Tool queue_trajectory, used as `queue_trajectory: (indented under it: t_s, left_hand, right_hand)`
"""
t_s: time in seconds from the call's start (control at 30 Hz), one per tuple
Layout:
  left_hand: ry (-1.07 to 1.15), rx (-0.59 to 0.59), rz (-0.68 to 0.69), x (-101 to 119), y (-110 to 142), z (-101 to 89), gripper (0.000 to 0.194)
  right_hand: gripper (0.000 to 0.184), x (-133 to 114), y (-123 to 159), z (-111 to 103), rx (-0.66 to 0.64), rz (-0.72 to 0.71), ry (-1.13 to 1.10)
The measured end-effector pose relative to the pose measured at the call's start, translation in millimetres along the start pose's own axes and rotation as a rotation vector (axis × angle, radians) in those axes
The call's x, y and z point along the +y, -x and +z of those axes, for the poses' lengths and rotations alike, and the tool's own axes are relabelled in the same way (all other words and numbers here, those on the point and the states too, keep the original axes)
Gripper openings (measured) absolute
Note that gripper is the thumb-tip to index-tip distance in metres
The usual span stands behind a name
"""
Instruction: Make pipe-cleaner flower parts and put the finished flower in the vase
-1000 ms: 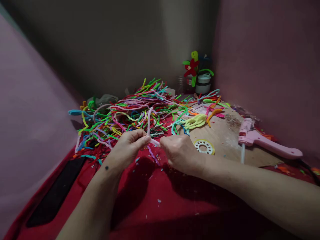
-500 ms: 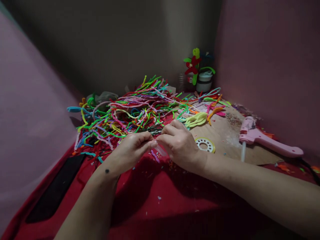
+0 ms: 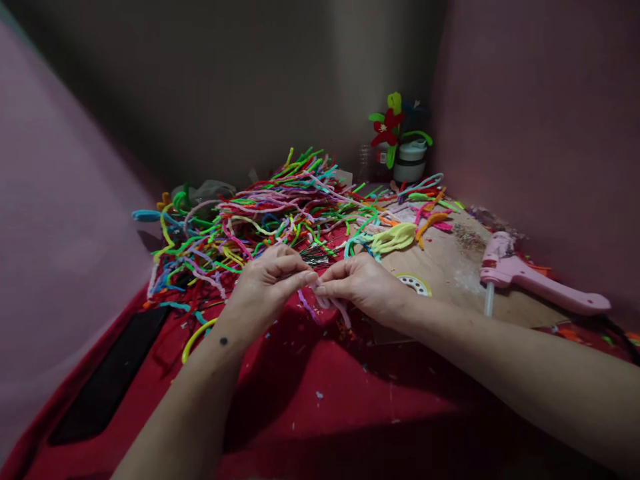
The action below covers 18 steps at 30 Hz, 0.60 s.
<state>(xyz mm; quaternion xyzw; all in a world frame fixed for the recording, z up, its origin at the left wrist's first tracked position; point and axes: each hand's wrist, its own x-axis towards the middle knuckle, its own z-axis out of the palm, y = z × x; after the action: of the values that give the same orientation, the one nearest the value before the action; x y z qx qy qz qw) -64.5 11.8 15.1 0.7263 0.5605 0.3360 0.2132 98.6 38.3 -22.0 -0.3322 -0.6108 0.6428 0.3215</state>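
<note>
My left hand [image 3: 273,283] and my right hand [image 3: 363,287] meet fingertip to fingertip above the red cloth [image 3: 320,427]. Between them they pinch a pale pink pipe cleaner [image 3: 341,312], whose looped part hangs below my right fingers. Its upper end is hidden by the fingertips. Close beside my left fingers lies a purple pipe cleaner piece [image 3: 307,305] on the cloth. Just behind both hands sits a bundle of thin dark wires [image 3: 317,255]. A curved yellow pipe cleaner [image 3: 193,340] shows beside my left wrist.
A large heap of coloured pipe cleaners [image 3: 280,200] spreads behind my hands. To the right, a pink glue gun [image 3: 540,280] lies on a brown board [image 3: 440,267] with a white ring-shaped spool [image 3: 415,285]. A dark flat object [image 3: 110,377] lies left. A red flower [image 3: 387,127] stands at the back.
My right hand has turned and its fingers now point left, pinching against my left. The pink loops hang into view below the fingers. A yellow pipe cleaner now shows by my left wrist.
</note>
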Motion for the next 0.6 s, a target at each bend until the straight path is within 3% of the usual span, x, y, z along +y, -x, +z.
queue_trajectory:
  t_s: [0.1,0.37,0.6]
  left_hand:
    - [-0.031,0.012,-0.015,1,0,1.5,0.017]
    - [0.246,-0.114,-0.196,2,1,9.4,0.021]
    - [0.145,-0.014,-0.163,8,3,18.5,0.016]
  right_hand:
    - [0.016,1,-1,0,0.007,-0.016,-0.019]
    - [0.013,7,-4,-1,0.079,0.010,-0.031]
    - [0.014,14,-7,-4,0.049,0.016,-0.105]
